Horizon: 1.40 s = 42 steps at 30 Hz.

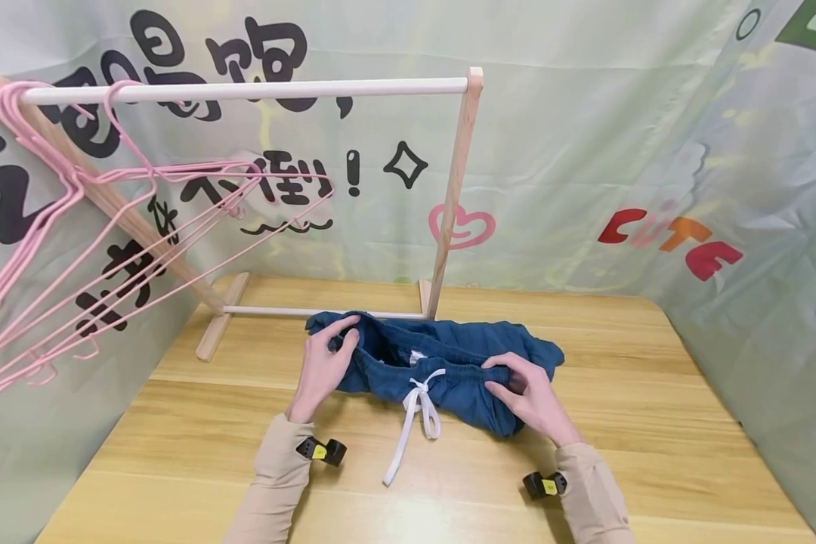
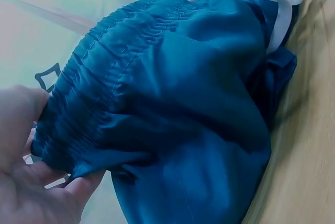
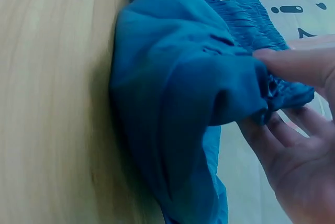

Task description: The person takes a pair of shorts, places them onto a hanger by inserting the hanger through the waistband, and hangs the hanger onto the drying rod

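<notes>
A pair of dark blue drawstring pants [image 1: 459, 393] is bunched on the table, its gathered elastic waistband facing up and partly open. A white drawstring [image 1: 418, 400], tied in a bow, hangs from the front. At the left end my left hand [image 1: 323, 370] pinches the waistband [image 2: 99, 72] between thumb and fingers. My right hand [image 1: 527, 397] grips the waistband's right end, thumb on the near side. The right wrist view shows the fabric [image 3: 178, 77] folded at that grip. Folds hide the legs' full length.
Behind the pants stands a rack with a white rod [image 1: 279, 91] and wooden posts [image 1: 452, 196]. Several pink hangers [image 1: 153, 177] hang at its left end. The wooden table [image 1: 653, 423] meets printed cloth walls [image 1: 571, 151] at the back and sides.
</notes>
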Each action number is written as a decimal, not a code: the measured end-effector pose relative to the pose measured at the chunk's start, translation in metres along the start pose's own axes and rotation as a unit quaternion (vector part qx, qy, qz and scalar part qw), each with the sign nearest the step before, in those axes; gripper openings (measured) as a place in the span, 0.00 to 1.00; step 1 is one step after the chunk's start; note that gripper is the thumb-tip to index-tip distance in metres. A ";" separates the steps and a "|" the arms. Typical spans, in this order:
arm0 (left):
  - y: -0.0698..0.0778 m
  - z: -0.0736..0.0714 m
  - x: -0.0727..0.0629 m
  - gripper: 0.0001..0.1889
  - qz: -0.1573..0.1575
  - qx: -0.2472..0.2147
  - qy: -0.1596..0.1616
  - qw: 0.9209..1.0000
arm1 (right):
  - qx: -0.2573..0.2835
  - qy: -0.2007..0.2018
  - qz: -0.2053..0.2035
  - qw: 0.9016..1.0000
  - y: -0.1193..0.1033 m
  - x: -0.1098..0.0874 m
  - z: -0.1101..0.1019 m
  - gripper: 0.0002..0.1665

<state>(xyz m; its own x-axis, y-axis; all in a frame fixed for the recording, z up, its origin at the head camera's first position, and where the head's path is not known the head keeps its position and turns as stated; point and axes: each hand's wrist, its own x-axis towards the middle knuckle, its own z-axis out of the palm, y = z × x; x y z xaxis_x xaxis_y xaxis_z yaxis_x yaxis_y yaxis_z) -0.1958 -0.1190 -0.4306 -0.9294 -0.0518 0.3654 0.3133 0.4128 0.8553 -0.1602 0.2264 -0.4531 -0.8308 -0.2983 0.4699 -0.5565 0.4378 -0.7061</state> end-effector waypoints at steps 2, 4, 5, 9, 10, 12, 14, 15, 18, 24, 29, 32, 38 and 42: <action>0.000 -0.001 0.000 0.14 -0.001 0.003 -0.002 1.000 | -0.012 0.018 -0.005 1.000 0.000 0.001 0.000 0.18; 0.000 -0.001 0.000 0.15 -0.001 0.006 -0.005 1.000 | -0.024 0.032 -0.007 0.999 0.000 0.001 -0.001 0.18; 0.000 -0.002 0.000 0.15 -0.002 0.007 -0.008 1.000 | -0.030 0.037 -0.006 0.999 0.000 0.001 -0.001 0.17; -0.001 -0.004 0.000 0.14 -0.003 0.013 -0.020 1.000 | -0.054 0.048 0.001 0.997 -0.002 0.001 -0.002 0.18; -0.001 -0.004 0.000 0.14 -0.003 0.016 -0.022 1.000 | -0.056 0.048 0.003 0.997 -0.002 0.000 -0.002 0.18; 0.000 -0.006 0.000 0.14 -0.002 0.021 -0.026 0.999 | -0.055 0.050 0.002 0.997 -0.002 0.000 -0.002 0.19; 0.000 -0.007 0.000 0.13 0.000 0.024 -0.028 0.999 | -0.046 0.054 -0.002 0.998 -0.001 -0.001 -0.002 0.19; 0.001 -0.007 0.000 0.13 0.001 0.027 -0.029 0.999 | -0.040 0.057 -0.005 0.998 -0.001 -0.001 -0.002 0.20; 0.002 -0.009 0.001 0.14 0.001 0.030 -0.032 0.999 | -0.028 0.069 -0.017 0.997 -0.002 -0.001 -0.002 0.20; 0.003 -0.009 0.001 0.15 0.004 0.026 -0.037 0.999 | -0.024 0.087 -0.017 0.996 -0.004 0.000 -0.002 0.19; 0.005 -0.009 0.000 0.12 -0.001 0.001 -0.026 1.000 | -0.047 0.086 0.010 0.995 -0.006 -0.001 -0.004 0.15; 0.008 -0.009 0.000 0.12 -0.011 -0.010 -0.010 1.000 | -0.061 0.081 0.023 0.995 -0.007 -0.001 -0.005 0.15; 0.028 -0.012 -0.004 0.12 -0.016 -0.022 0.009 1.000 | -0.063 0.076 -0.001 0.995 -0.006 0.000 -0.005 0.20; 0.040 -0.015 -0.007 0.12 -0.014 -0.026 0.005 1.000 | -0.059 0.075 -0.023 0.995 -0.005 0.000 -0.005 0.22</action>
<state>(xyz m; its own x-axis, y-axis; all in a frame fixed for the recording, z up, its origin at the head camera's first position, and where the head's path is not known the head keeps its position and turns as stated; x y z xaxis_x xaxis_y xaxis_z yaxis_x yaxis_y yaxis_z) -0.1736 -0.1153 -0.3932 -0.9361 -0.0718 0.3444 0.2969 0.3641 0.8828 -0.1578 0.2288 -0.4466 -0.7905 -0.1955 0.5804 -0.5842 0.5252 -0.6188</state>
